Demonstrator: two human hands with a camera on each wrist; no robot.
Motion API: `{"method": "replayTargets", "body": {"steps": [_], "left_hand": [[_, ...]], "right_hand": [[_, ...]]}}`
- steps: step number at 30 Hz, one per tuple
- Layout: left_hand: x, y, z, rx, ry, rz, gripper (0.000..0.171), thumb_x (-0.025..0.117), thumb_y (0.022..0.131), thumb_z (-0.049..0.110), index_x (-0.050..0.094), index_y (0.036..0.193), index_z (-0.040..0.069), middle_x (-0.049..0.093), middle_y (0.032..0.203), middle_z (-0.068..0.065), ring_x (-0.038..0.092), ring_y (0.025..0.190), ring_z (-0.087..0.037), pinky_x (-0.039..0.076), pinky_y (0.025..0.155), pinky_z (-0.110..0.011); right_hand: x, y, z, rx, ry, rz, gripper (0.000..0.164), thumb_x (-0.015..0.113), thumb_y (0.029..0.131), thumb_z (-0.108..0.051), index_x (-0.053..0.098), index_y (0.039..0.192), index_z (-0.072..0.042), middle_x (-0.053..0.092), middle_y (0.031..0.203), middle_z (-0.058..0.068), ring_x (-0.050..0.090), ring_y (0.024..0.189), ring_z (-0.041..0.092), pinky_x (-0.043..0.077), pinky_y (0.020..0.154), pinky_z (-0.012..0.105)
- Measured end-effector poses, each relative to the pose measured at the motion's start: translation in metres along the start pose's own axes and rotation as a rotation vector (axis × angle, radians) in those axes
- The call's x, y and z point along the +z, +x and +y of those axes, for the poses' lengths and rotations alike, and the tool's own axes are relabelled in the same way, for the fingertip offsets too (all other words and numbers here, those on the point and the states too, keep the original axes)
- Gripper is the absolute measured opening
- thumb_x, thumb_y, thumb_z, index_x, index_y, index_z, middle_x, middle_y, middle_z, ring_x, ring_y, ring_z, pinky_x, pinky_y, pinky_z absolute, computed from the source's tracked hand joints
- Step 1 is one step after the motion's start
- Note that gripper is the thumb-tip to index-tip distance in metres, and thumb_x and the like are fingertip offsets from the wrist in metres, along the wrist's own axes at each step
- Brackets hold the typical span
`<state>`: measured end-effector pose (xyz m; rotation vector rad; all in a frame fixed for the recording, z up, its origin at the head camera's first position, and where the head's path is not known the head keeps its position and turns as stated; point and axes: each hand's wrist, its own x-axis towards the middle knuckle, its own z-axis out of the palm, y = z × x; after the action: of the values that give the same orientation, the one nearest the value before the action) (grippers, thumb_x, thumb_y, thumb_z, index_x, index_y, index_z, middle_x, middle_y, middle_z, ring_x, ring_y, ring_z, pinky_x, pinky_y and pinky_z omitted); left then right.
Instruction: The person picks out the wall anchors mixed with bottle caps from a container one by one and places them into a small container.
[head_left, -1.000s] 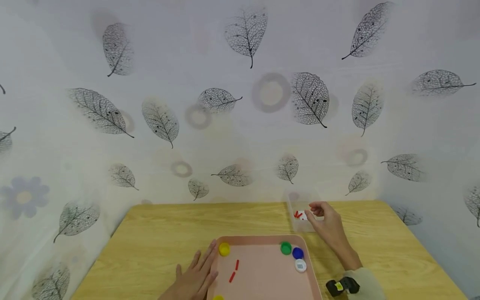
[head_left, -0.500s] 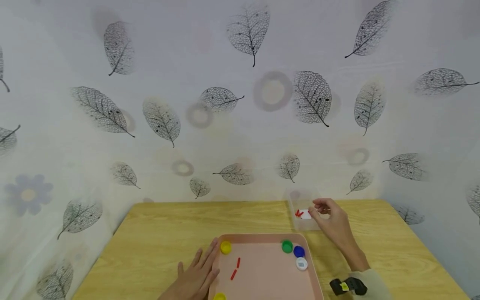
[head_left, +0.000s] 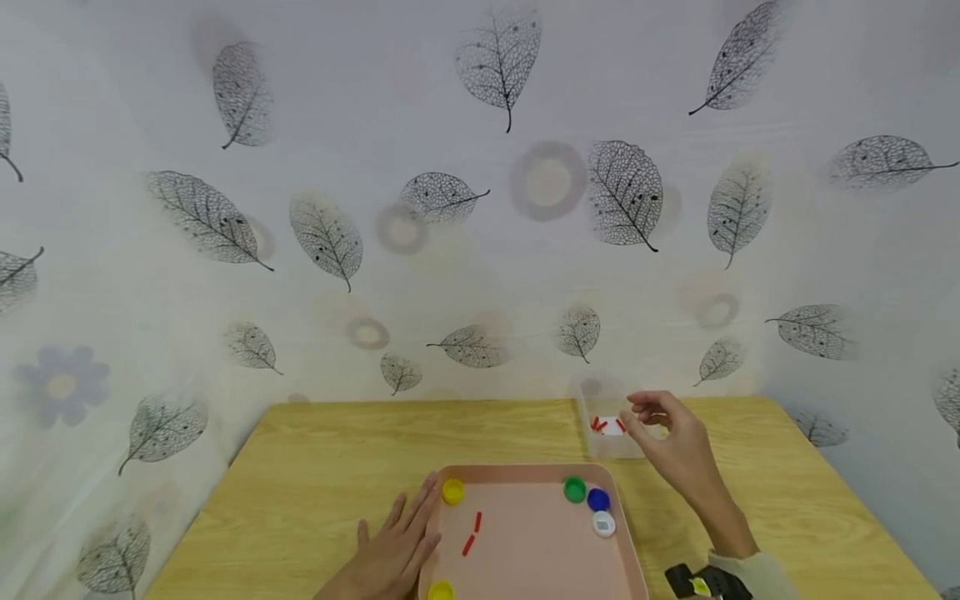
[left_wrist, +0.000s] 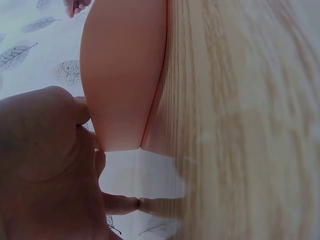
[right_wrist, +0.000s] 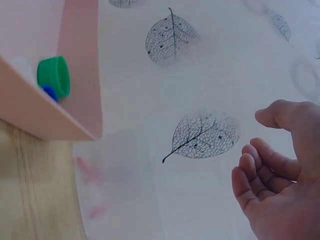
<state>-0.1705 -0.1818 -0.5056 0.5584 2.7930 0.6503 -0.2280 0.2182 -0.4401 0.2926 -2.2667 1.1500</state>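
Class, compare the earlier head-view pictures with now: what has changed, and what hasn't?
The right hand has shifted slightly right relative to the clear box, and another red stick now shows inside. Whether the hand let it go is unclear. The left hand stays against the pink tray, its caps and two sticks unchanged.

pink tray [head_left: 543, 542]: you had it lying flat, with round corners and its near edge out of sight | see-through box [head_left: 611, 449]: you had it just past the tray's far right corner, with a few short red sticks [head_left: 602, 426] loose inside | two more red sticks [head_left: 468, 545]: you had them on the tray's left side, slanted, nearly end to end
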Motion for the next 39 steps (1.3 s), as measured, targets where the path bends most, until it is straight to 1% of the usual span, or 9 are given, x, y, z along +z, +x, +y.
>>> {"method": "replayTargets", "body": {"steps": [4, 11, 16, 21, 26, 28, 33, 36, 39], "left_hand": [[0.001, -0.001, -0.001, 0.014, -0.005, 0.008, 0.06, 0.019, 0.101, 0.053, 0.0, 0.153, 0.029, 0.0, 0.159, 0.008, 0.017, 0.138, -0.044, 0.0, 0.079, -0.086], [0.003, -0.001, -0.003, 0.029, 0.008, 0.029, 0.06, 0.021, 0.102, 0.051, 0.001, 0.153, 0.029, 0.002, 0.159, 0.007, 0.018, 0.138, -0.045, 0.001, 0.077, -0.087], [0.004, -0.001, -0.003, 0.013, 0.007, 0.006, 0.061, 0.019, 0.101, 0.054, -0.001, 0.153, 0.03, 0.002, 0.159, 0.007, 0.016, 0.138, -0.044, 0.0, 0.077, -0.086], [0.004, 0.0, -0.004, -0.007, -0.003, -0.021, 0.062, 0.016, 0.1, 0.057, -0.002, 0.153, 0.031, -0.001, 0.159, 0.009, 0.014, 0.14, -0.041, -0.002, 0.079, -0.086], [0.003, 0.0, -0.003, 0.0, -0.013, -0.03, 0.062, 0.016, 0.1, 0.057, -0.002, 0.153, 0.03, -0.002, 0.159, 0.009, 0.013, 0.14, -0.04, -0.004, 0.08, -0.085], [0.003, 0.0, -0.002, 0.006, -0.013, -0.026, 0.062, 0.016, 0.1, 0.056, -0.002, 0.153, 0.03, -0.002, 0.159, 0.009, 0.013, 0.14, -0.041, -0.004, 0.08, -0.085], [0.003, -0.001, -0.001, 0.021, 0.0, 0.008, 0.061, 0.018, 0.1, 0.055, 0.0, 0.153, 0.031, -0.003, 0.158, 0.012, 0.017, 0.138, -0.043, -0.001, 0.078, -0.086], [0.002, -0.001, -0.001, 0.029, 0.003, 0.033, 0.06, 0.02, 0.101, 0.054, 0.001, 0.153, 0.031, -0.002, 0.158, 0.014, 0.019, 0.138, -0.044, 0.0, 0.079, -0.086], [0.002, -0.002, -0.001, 0.036, 0.004, 0.052, 0.06, 0.021, 0.101, 0.053, 0.002, 0.153, 0.031, 0.0, 0.158, 0.013, 0.019, 0.137, -0.044, 0.001, 0.079, -0.086]], "right_hand": [[0.002, -0.003, -0.009, -0.036, 0.031, -0.015, 0.026, 0.072, 0.084, -0.01, 0.062, 0.109, -0.01, 0.062, 0.092, 0.0, 0.053, 0.08, 0.011, 0.047, 0.076, 0.018], [0.01, -0.006, -0.019, -0.081, 0.022, -0.052, 0.024, 0.072, 0.084, -0.01, 0.062, 0.105, -0.013, 0.06, 0.09, -0.004, 0.054, 0.078, 0.012, 0.048, 0.073, 0.02], [0.018, -0.011, -0.025, -0.132, 0.025, -0.078, 0.026, 0.073, 0.083, -0.009, 0.061, 0.104, -0.017, 0.06, 0.091, -0.005, 0.054, 0.078, 0.013, 0.046, 0.071, 0.021], [0.026, -0.016, -0.034, -0.152, 0.03, -0.107, 0.03, 0.074, 0.081, -0.009, 0.06, 0.104, -0.021, 0.06, 0.093, -0.002, 0.054, 0.079, 0.01, 0.045, 0.07, 0.018], [0.032, -0.022, -0.043, -0.161, 0.057, -0.138, 0.028, 0.074, 0.083, -0.014, 0.06, 0.106, -0.022, 0.059, 0.096, -0.007, 0.053, 0.08, 0.009, 0.046, 0.069, 0.019], [0.035, -0.025, -0.046, -0.156, 0.065, -0.152, 0.028, 0.074, 0.083, -0.016, 0.059, 0.106, -0.024, 0.059, 0.097, -0.01, 0.053, 0.081, 0.008, 0.046, 0.069, 0.02], [0.046, -0.03, -0.051, -0.154, 0.074, -0.185, 0.029, 0.075, 0.082, -0.017, 0.058, 0.104, -0.026, 0.058, 0.094, -0.012, 0.052, 0.079, 0.01, 0.046, 0.068, 0.024], [0.056, -0.035, -0.053, -0.147, 0.13, -0.221, 0.028, 0.075, 0.082, -0.013, 0.059, 0.103, -0.023, 0.057, 0.092, -0.009, 0.052, 0.078, 0.014, 0.048, 0.065, 0.025], [0.066, -0.039, -0.055, -0.15, 0.166, -0.241, 0.029, 0.075, 0.081, -0.009, 0.06, 0.102, -0.021, 0.057, 0.089, -0.005, 0.053, 0.076, 0.014, 0.049, 0.062, 0.023]]}}
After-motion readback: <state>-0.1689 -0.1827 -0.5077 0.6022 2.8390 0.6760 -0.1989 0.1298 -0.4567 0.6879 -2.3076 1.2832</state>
